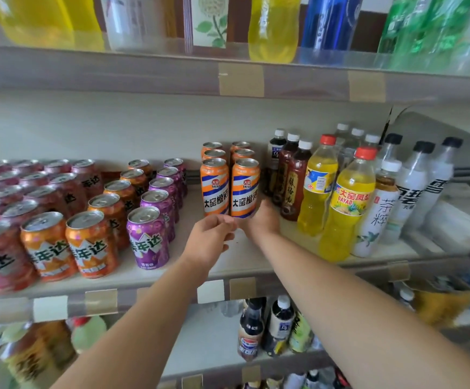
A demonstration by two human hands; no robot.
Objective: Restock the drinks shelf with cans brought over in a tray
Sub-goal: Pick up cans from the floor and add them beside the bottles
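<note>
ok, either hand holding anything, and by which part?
Right hand grips the front-right tall orange can low down, at its base. Left hand holds nothing.

The front yellow bottle with a red cap stands upright. Dark tea bottles stand to its left, and a white tea bottle just beside its right. A cola bottle stands lower, to its left.
</note>
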